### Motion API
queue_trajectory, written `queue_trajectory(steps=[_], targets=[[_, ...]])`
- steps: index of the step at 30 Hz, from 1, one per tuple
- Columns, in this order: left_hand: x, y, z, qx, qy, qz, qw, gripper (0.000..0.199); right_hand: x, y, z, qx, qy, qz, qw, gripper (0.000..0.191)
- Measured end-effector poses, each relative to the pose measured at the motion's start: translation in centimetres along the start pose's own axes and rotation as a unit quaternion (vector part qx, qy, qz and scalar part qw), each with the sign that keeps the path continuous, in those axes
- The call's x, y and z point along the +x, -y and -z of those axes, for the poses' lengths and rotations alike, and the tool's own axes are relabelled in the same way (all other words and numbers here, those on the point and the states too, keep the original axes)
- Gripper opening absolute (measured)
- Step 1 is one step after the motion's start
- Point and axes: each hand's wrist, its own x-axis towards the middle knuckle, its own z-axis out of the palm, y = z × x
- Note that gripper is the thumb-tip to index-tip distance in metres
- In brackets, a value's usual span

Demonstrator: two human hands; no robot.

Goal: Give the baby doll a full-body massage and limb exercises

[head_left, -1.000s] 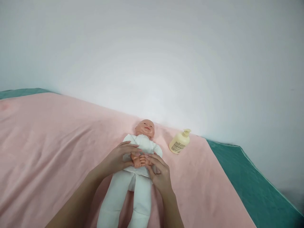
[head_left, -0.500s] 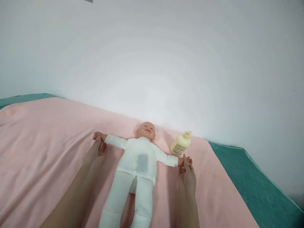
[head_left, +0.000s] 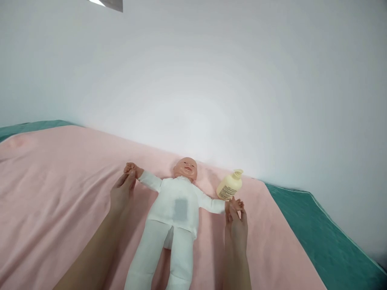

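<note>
A baby doll (head_left: pixel 172 201) with a white cloth body and a grey patch on its chest lies face up, arms spread. My left hand (head_left: pixel 121 192) pinches the doll's hand (head_left: pixel 130 167) on the left side. On the right, the fingers of my right hand (head_left: pixel 237 223) are closed on the doll's other hand (head_left: pixel 238 204). Just beyond that doll hand stands a pale yellow pump bottle (head_left: pixel 229 185) with printed text on its side.
A wrinkled pink cloth (head_left: pixel 69 177) lies under the doll. Green cloth (head_left: pixel 326 237) shows at the right and at the far left. A pale wall (head_left: pixel 193 80) rises behind, with a grey object (head_left: pixel 115 5) at the top edge.
The doll's hand in my left hand has moved slightly up and to the right, its arm now angled higher. My right hand has shifted slightly left. The view has tilted slightly up.
</note>
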Motion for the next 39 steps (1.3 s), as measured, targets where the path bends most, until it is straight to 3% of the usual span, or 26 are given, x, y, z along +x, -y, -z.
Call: queue_trajectory(steps=[2, 5, 8, 10, 13, 16, 21, 25, 27, 29, 31, 33, 36, 39], targets=[[-1.0, -1.2, -1.0, -0.008, 0.025, -0.004, 1.000, 0.039, -1.3, 0.7, -1.2, -0.028, 0.015, 0.058, 0.998, 0.067], [-2.9, -2.4, -2.6, 0.077, 0.181, -0.031, 0.980, 0.041, -3.1, 1.0, -2.9, -0.065, 0.084, 0.126, 0.986, 0.057], [-4.7, -2.3, -3.9, 0.173, 0.337, -0.108, 0.919, 0.028, -4.6, 0.5, -3.9, -0.125, 0.176, 0.187, 0.958, 0.046], [-5.2, -1.7, -4.3, 0.222, 0.392, -0.163, 0.878, 0.022, -5.3, 0.0, -4.3, -0.178, 0.222, 0.224, 0.932, 0.039], [-5.3, -0.8, -4.4, 0.269, 0.430, -0.229, 0.831, 0.019, -6.0, -0.5, -4.7, -0.231, 0.304, 0.283, 0.880, 0.032], [-5.0, -0.7, -4.2, 0.276, 0.444, -0.273, 0.807, 0.018, -6.3, -0.7, -4.9, -0.260, 0.350, 0.332, 0.836, 0.040], [-5.1, -0.9, -4.1, 0.287, 0.459, -0.298, 0.786, 0.017, -6.3, -0.5, -4.9, -0.272, 0.365, 0.371, 0.809, 0.041], [-5.3, -0.8, -4.2, 0.280, 0.458, -0.300, 0.788, 0.015, -6.2, -0.5, -4.8, -0.272, 0.370, 0.374, 0.806, 0.037], [-5.4, -0.9, -4.2, 0.264, 0.439, -0.276, 0.813, 0.012, -6.1, -0.5, -4.8, -0.254, 0.355, 0.360, 0.824, 0.033], [-5.4, -1.4, -4.3, 0.235, 0.376, -0.221, 0.869, 0.015, -5.8, -0.2, -4.7, -0.224, 0.310, 0.315, 0.869, 0.029], [-5.4, -2.2, -4.2, 0.195, 0.268, -0.145, 0.932, 0.025, -5.4, 0.3, -4.4, -0.174, 0.241, 0.240, 0.924, 0.035], [-5.0, -2.9, -4.0, 0.143, 0.132, -0.084, 0.977, 0.037, -4.5, 1.0, -3.6, -0.120, 0.164, 0.155, 0.967, 0.047], [-3.9, -3.0, -3.0, 0.052, -0.045, -0.029, 0.997, 0.044, -2.4, 1.1, -1.7, -0.058, 0.058, 0.055, 0.995, 0.061], [-2.3, -1.7, -1.4, -0.033, -0.099, 0.030, 0.994, 0.038, 0.2, -0.4, 0.3, -0.025, 0.015, -0.040, 0.999, 0.061]])
